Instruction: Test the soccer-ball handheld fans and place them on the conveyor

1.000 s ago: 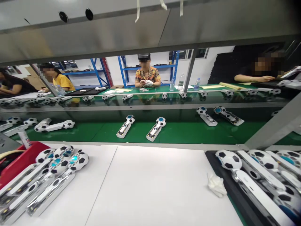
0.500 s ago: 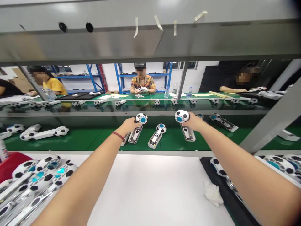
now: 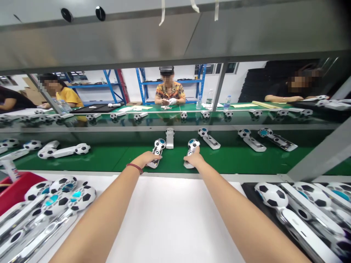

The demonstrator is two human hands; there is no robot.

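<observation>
My left hand [image 3: 148, 159] is closed round the body of a white handheld device with a soccer-ball head [image 3: 160, 143], which lies on the green conveyor belt [image 3: 128, 153]. To its right, my right hand [image 3: 195, 158] grips a second such device [image 3: 193, 144] by its body, fingers partly hidden. Both have blue round inserts in their heads and open bodies with inner parts exposed. Just behind and between them lies another ball-headed device [image 3: 170, 138], its white side up. One more device [image 3: 209, 138] rests behind my right hand.
More devices lie on the belt at right [image 3: 251, 140] and left [image 3: 72, 150]. Devices are piled at near left [image 3: 55, 204] beside a red bin [image 3: 30, 182], and in a black tray [image 3: 248, 191] at right. A metal post [image 3: 312, 149] slants at right. Co-workers [image 3: 170, 91] sit opposite.
My right hand has left the device it held farther right and moved left onto another. My left hand is now lower, nearer the belt's front edge. The view has shifted slightly.
</observation>
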